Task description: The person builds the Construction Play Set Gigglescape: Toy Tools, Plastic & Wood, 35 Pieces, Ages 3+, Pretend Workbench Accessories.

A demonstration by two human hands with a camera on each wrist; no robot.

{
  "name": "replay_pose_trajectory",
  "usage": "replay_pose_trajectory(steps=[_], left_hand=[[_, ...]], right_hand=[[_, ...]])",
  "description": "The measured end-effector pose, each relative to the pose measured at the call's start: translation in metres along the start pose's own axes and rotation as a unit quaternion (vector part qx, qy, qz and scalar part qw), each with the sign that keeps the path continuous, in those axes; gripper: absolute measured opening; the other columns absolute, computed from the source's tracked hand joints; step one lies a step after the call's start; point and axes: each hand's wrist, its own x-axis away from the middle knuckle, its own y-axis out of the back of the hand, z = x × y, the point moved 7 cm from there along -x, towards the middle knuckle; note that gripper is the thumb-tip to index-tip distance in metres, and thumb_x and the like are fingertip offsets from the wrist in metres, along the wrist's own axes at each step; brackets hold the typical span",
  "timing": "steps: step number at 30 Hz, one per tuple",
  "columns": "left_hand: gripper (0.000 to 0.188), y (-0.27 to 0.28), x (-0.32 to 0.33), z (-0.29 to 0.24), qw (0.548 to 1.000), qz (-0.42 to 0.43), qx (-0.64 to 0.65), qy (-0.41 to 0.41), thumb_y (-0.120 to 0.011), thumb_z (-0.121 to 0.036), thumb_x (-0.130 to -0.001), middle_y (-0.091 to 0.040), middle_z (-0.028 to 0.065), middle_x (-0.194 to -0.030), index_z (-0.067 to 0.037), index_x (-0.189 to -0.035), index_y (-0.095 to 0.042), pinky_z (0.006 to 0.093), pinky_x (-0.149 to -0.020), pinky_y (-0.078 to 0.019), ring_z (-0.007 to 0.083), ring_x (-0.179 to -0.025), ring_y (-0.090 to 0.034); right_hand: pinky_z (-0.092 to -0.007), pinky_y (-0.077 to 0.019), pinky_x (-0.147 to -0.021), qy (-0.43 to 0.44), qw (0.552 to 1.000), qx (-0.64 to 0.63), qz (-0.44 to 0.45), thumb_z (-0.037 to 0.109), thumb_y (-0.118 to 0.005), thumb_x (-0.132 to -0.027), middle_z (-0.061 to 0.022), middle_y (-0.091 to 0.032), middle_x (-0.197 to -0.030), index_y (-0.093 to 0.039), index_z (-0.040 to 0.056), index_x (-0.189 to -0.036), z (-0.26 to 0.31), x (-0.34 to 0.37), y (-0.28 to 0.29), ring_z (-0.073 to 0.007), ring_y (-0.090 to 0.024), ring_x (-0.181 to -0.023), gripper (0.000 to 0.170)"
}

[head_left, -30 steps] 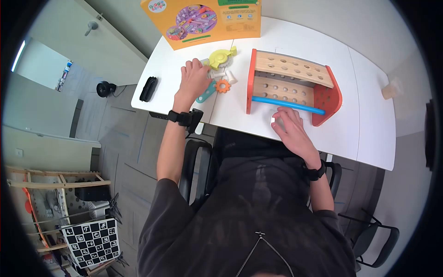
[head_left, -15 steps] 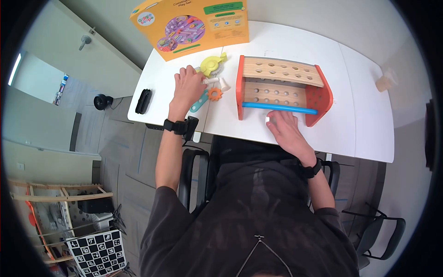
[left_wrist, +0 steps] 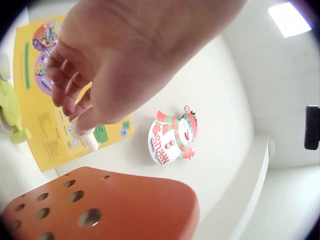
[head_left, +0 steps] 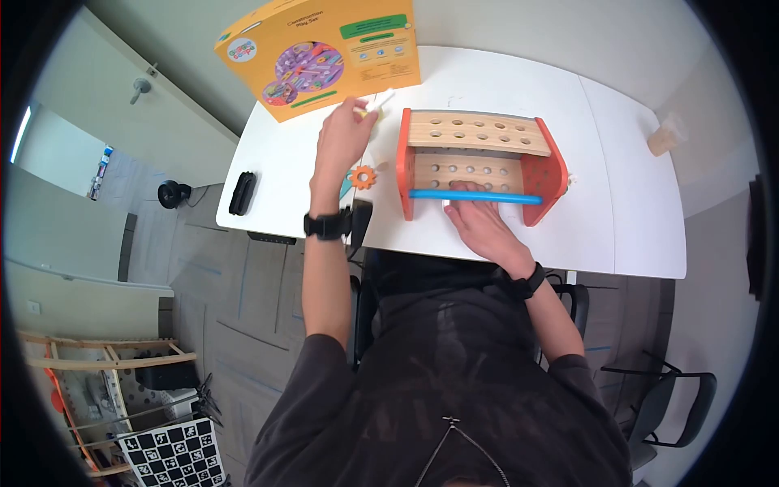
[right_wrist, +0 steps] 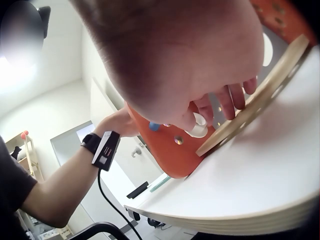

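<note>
My left hand (head_left: 341, 142) pinches a white peg (head_left: 381, 101) between thumb and fingers, raised left of the toy workbench; the left wrist view shows the peg (left_wrist: 88, 136) beyond the thumb. My right hand (head_left: 487, 229) reaches under the workbench's blue bar (head_left: 475, 196). In the right wrist view, its thumb and fingers hold a small white piece (right_wrist: 198, 128) beside the perforated wooden panel (right_wrist: 250, 107). Red side panels (head_left: 406, 166) flank the workbench. An orange gear (head_left: 363, 178) lies over a teal strip (head_left: 347, 185), and a yellow-green piece (left_wrist: 10, 105) is near the box.
A yellow play-set box (head_left: 324, 65) stands at the table's back left. A black case (head_left: 242, 193) lies near the left edge, and a clear cup (head_left: 665, 135) stands at the far right. The left wrist view shows a snowman decoration (left_wrist: 172, 139) on the wall.
My left hand has lifted from the loose parts with the white peg and moved towards the back right. My right hand has slid further under the blue bar. The head view has shifted.
</note>
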Motion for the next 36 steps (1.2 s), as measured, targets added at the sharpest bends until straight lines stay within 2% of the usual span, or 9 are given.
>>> replay_pose_trajectory(steps=[4,7,11,13,18,19,22,27,36], left_hand=[[0.038,-0.002,0.048,0.028,0.993,0.098,-0.042,0.043,-0.07,-0.031,-0.102,-0.075,0.0146,-0.089,-0.003,-0.127,-0.068,0.0396,-0.075,-0.0566,0.0273,-0.081,-0.075],[0.031,-0.008,0.073,0.042,0.982,0.169,-0.068,0.058,-0.066,-0.025,-0.105,-0.075,0.0119,-0.087,-0.003,-0.127,-0.065,0.0362,-0.069,-0.0572,0.0212,-0.071,-0.074],[0.025,-0.031,0.078,0.035,0.976,0.195,0.041,0.084,-0.06,-0.016,-0.107,-0.073,0.0102,-0.082,-0.002,-0.129,-0.062,0.0328,-0.064,-0.0567,0.0174,-0.067,-0.072],[0.026,-0.044,0.073,0.035,0.975,0.204,0.053,0.068,-0.057,-0.014,-0.108,-0.074,0.0103,-0.083,-0.002,-0.131,-0.06,0.0327,-0.062,-0.0568,0.0172,-0.067,-0.072],[0.025,-0.055,0.068,0.034,0.972,0.201,0.104,0.059,-0.053,-0.009,-0.108,-0.074,0.012,-0.077,-0.002,-0.131,-0.058,0.0385,-0.06,-0.0574,0.0236,-0.061,-0.074],[0.026,-0.057,0.067,0.034,0.972,0.202,0.106,0.056,-0.052,-0.009,-0.108,-0.074,0.0121,-0.079,-0.002,-0.132,-0.057,0.037,-0.058,-0.0572,0.0222,-0.061,-0.073],[0.028,-0.06,0.07,0.038,0.972,0.205,0.102,0.052,-0.051,-0.01,-0.108,-0.074,0.0128,-0.081,-0.002,-0.134,-0.056,0.0342,-0.055,-0.0567,0.0198,-0.061,-0.072],[0.026,-0.06,0.065,0.034,0.978,0.188,0.083,0.047,-0.052,-0.005,-0.106,-0.073,0.0143,-0.076,-0.002,-0.131,-0.058,0.0392,-0.056,-0.0571,0.025,-0.058,-0.072],[0.03,-0.062,0.065,0.037,0.977,0.197,0.069,0.03,-0.05,-0.008,-0.106,-0.074,0.0134,-0.08,-0.003,-0.134,-0.058,0.0353,-0.054,-0.0557,0.0212,-0.058,-0.071]], right_hand=[[-0.0572,-0.0368,-0.11,0.026,0.999,0.044,0.0,0.019,-0.056,-0.108,-0.0231,-0.054,-0.131,-0.054,-0.0017,-0.128,0.003,-0.008,0.005,-0.0423,-0.049,-0.128,0.029],[-0.0541,-0.0407,-0.101,0.079,0.992,0.087,-0.051,0.017,-0.057,-0.107,-0.0202,-0.055,-0.124,-0.055,0.0004,-0.125,0.006,-0.016,0.0,-0.0402,-0.052,-0.119,0.025],[-0.0508,-0.0424,-0.097,0.052,0.994,0.052,-0.086,0.016,-0.056,-0.106,-0.019,-0.059,-0.118,-0.058,0.0016,-0.122,0.005,-0.037,-0.01,-0.0378,-0.055,-0.114,0.021],[-0.0509,-0.0435,-0.098,0.024,0.993,-0.005,-0.111,0.015,-0.056,-0.106,-0.0196,-0.061,-0.116,-0.059,0.0011,-0.121,0.0,-0.051,-0.016,-0.0378,-0.056,-0.114,0.02],[-0.0547,-0.0483,-0.096,-0.039,0.988,-0.077,-0.127,0.014,-0.055,-0.107,-0.0268,-0.067,-0.113,-0.058,-0.004,-0.122,-0.008,-0.075,-0.024,-0.0456,-0.061,-0.111,0.024],[-0.0551,-0.0492,-0.096,-0.053,0.987,-0.085,-0.125,0.013,-0.054,-0.107,-0.0286,-0.068,-0.113,-0.058,-0.0057,-0.124,-0.009,-0.078,-0.024,-0.0475,-0.062,-0.11,0.026],[-0.0558,-0.0502,-0.094,-0.004,0.984,-0.096,-0.151,0.012,-0.055,-0.106,-0.0289,-0.069,-0.113,-0.058,-0.0063,-0.123,-0.006,-0.082,-0.024,-0.0492,-0.063,-0.108,0.025],[-0.0546,-0.0511,-0.094,-0.011,0.982,-0.126,-0.142,0.011,-0.057,-0.105,-0.028,-0.07,-0.112,-0.059,-0.0053,-0.123,-0.01,-0.089,-0.027,-0.0484,-0.064,-0.107,0.025],[-0.0484,-0.0543,-0.082,-0.037,0.984,-0.149,-0.087,0.017,-0.057,-0.108,-0.0246,-0.072,-0.103,-0.06,-0.0034,-0.125,-0.02,-0.086,-0.027,-0.0429,-0.07,-0.09,0.027]])
